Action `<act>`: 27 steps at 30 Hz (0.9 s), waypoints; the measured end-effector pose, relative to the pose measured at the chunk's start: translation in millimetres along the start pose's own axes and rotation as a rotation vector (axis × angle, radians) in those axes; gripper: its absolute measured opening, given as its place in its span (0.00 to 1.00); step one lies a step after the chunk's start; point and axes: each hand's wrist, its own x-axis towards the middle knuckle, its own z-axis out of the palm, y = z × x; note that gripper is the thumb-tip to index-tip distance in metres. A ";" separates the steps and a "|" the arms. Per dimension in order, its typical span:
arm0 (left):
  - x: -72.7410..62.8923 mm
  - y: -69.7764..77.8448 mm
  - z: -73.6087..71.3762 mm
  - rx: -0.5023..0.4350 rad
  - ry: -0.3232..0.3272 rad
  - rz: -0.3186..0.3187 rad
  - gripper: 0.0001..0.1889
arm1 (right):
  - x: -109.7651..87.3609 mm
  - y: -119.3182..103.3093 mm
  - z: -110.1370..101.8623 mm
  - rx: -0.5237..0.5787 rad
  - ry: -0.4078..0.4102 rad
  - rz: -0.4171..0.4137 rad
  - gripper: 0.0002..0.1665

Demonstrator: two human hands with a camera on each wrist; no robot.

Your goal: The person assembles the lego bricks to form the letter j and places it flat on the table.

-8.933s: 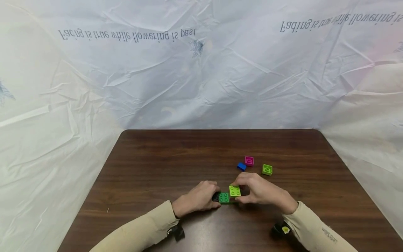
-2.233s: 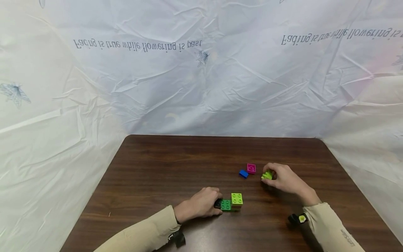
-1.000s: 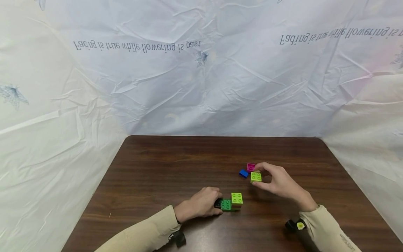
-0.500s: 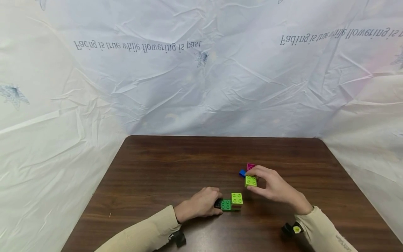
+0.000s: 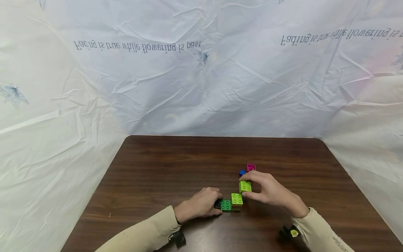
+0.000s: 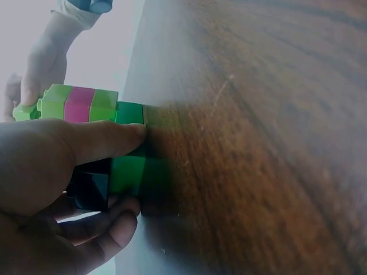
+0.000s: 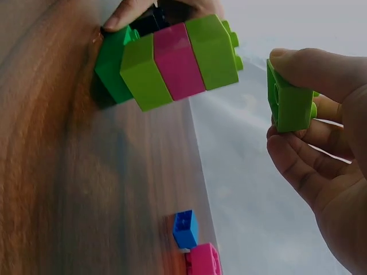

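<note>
R grip point(image 5: 270, 190): thumb + fingers clamped on loose lime block point(image 5: 245, 186), held up off counter point(image 5: 170, 168); studs up, hollow side twd stack point(image 7: 179, 62).
L grip point(image 5: 199, 203): closed round black block point(image 6: 92, 191) & touching green base point(image 5: 225, 205); prob. bracing it.
Stack: on R end of green base, lower lime block point(image 7: 143, 75), then pink layer point(image 7: 187, 70), then top lime block point(image 5: 237, 198). Visible gap b/w top lime block & held one.
Blue + pink: blue block point(image 7: 186, 230) & spare pink block point(image 5: 251, 167) close together on counter, beyond R grip.
Lime step: looks like bringing loose block over to add to stack; not seated yet.
Top studs, next: IMO calls for squaring hollow side over them, then straight push down w/ L grip bracing.
Lime vs 0.5 s ago: shifted L & nearer stack; stack + L grip same spot.
</note>
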 end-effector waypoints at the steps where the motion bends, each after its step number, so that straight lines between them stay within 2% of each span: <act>1: 0.0 0.2 0.0 -0.002 -0.003 -0.002 0.15 | 0.2 -1.1 0.7 0.002 -0.006 -0.002 0.25; 8: 0.4 0.2 0.7 -0.007 -0.019 -0.003 0.15 | 0.5 -5.5 4.9 0.023 -0.021 -0.029 0.24; 27: 0.5 0.2 2.1 -0.006 -0.010 -0.003 0.16 | -2.0 -11.1 13.4 0.080 -0.080 -0.080 0.22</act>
